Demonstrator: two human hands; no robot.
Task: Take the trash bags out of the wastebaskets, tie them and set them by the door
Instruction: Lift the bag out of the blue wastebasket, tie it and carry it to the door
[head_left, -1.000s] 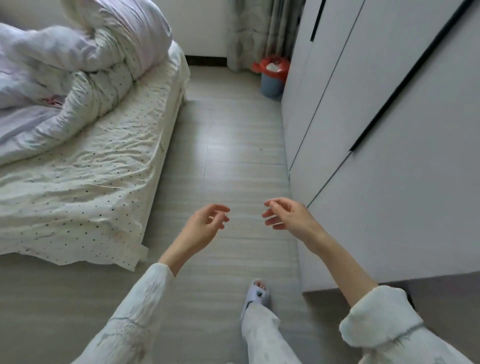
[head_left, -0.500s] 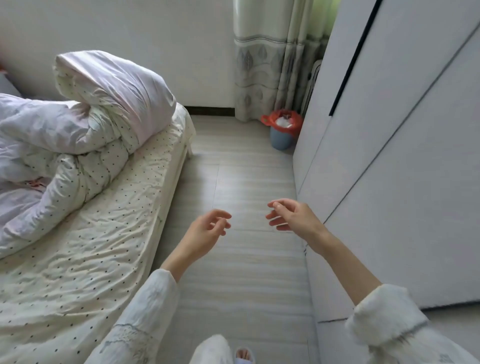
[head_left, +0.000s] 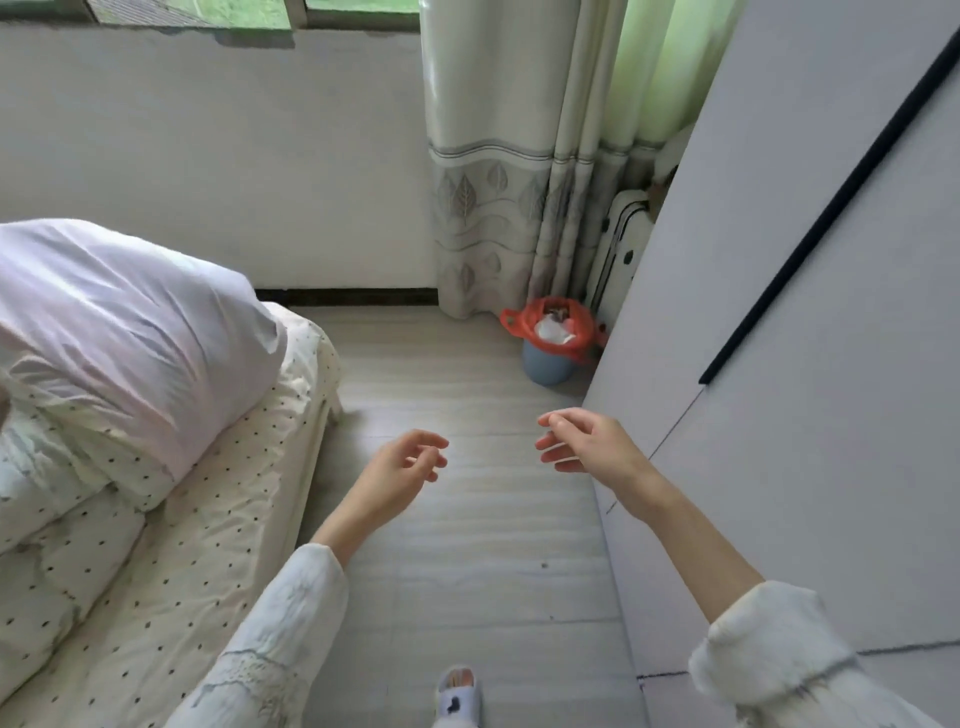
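A small blue wastebasket (head_left: 546, 367) stands on the floor in the far corner, between the curtain and the wardrobe. A red trash bag (head_left: 582, 332) lines it, its edges folded over the rim, with white crumpled waste inside. My left hand (head_left: 402, 470) and my right hand (head_left: 589, 441) are held out in front of me over the floor, well short of the basket. Both hands hold nothing, with fingers loosely curled and apart.
A bed (head_left: 208, 519) with a dotted sheet and a bunched duvet (head_left: 130, 332) fills the left. A grey wardrobe (head_left: 805, 364) runs along the right. A curtain (head_left: 498, 182) hangs at the back, with a white suitcase (head_left: 621, 244) behind the basket. The floor strip (head_left: 467, 545) between is narrow.
The view has moved forward and tilted up, so the wastebasket is nearer and the window now shows. My hands keep the same empty pose.
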